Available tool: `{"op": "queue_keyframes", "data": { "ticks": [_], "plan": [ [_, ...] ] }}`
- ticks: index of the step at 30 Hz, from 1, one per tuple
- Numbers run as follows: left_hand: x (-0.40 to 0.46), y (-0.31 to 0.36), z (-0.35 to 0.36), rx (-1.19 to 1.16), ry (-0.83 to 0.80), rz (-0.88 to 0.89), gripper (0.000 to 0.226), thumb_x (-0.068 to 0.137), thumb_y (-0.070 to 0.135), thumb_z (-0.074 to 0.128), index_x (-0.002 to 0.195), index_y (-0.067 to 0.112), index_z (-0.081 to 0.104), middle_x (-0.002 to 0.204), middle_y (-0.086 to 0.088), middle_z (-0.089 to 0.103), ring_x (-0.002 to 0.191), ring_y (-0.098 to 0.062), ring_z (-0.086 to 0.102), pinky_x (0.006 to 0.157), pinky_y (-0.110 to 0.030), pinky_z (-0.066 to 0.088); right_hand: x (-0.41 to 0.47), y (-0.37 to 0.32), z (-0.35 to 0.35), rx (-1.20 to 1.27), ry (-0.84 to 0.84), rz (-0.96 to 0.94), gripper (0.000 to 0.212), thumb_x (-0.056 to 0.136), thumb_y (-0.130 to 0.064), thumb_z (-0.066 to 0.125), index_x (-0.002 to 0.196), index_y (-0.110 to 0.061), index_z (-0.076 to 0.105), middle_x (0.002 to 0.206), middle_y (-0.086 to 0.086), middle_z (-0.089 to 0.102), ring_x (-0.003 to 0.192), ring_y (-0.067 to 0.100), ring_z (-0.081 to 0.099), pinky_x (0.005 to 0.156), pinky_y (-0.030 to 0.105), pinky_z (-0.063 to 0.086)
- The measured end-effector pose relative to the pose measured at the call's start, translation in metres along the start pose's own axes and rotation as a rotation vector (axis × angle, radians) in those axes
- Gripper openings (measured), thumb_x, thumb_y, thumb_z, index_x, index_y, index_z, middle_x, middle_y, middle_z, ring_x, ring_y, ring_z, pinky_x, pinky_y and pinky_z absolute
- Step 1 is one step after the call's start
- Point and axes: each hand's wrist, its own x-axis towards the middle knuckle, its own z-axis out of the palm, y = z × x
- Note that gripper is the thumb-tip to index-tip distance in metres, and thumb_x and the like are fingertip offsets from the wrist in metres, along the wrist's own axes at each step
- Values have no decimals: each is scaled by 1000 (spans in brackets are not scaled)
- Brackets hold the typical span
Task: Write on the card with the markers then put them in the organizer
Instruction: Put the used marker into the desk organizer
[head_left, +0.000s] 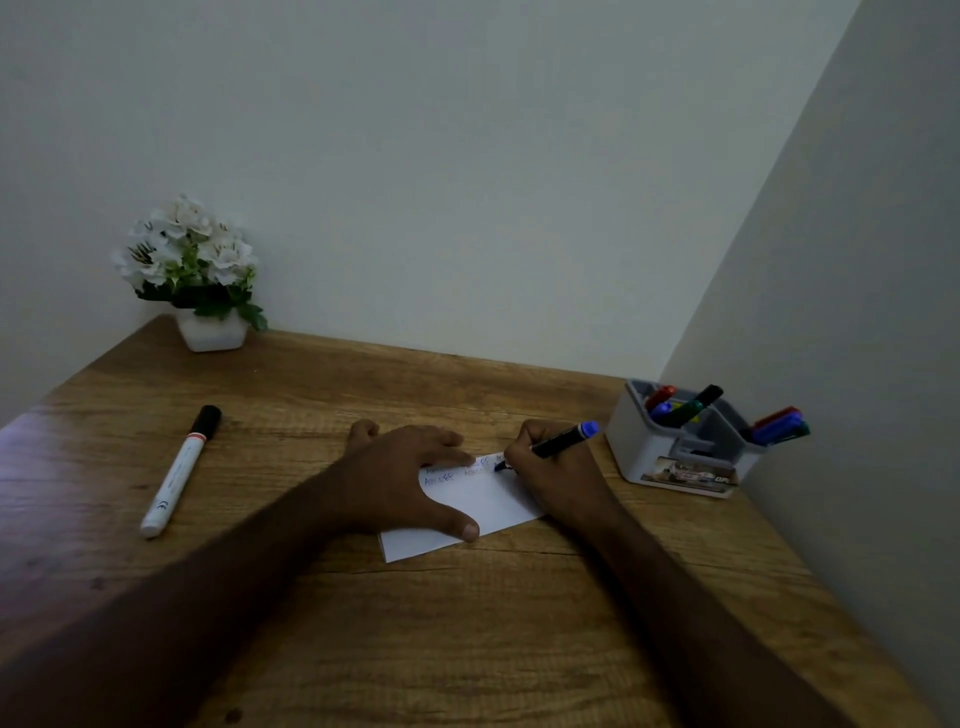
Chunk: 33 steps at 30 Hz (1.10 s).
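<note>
Wooden surface (467, 623) at centre frame: left hand (410, 478) flat on the card (483, 501), right hand (558, 475) fingers grasping the blue marker (563, 440), its tail aimed right toward the organizer (685, 441).

Wood, paper and plastic before us

We see a desk (467, 623) of grained wood with a low sheen, a matt white paper card (483, 501), a smooth plastic-looking organizer (649, 457) in grey, and a glossy white marker (176, 478) with a black cap.
</note>
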Motion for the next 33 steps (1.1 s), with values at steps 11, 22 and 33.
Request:
{"op": "queue_keyframes", "data": {
  "ticks": [11, 22, 33],
  "plan": [
    [0, -1, 1, -1, 11, 9, 94, 60, 86, 55, 143, 47, 35, 157, 20, 22, 143, -7, 19, 115, -52, -3, 3, 2, -1, -2, 43, -1, 22, 87, -11, 64, 65, -8, 58, 61, 2, 57, 56, 1, 49, 52, 14, 41],
    [1, -2, 1, 1, 5, 17, 95, 57, 88, 55, 142, 48, 36, 157, 22, 21, 143, -6, 18, 115, -55, -3, 4, 4, 0, -25, 59, 5, 20, 87, -13, 64, 71, -1, 60, 66, 9, 61, 59, 1, 51, 56, 15, 43],
    [1, -3, 0, -13, -2, 23, 96, 56, 88, 51, 142, 48, 36, 157, 20, 21, 144, -7, 17, 115, -55, -5, 3, 2, -1, -2, 52, 29, 23, 86, -12, 63, 76, 8, 58, 68, 12, 58, 62, 10, 50, 61, 28, 44]
  ]
}}
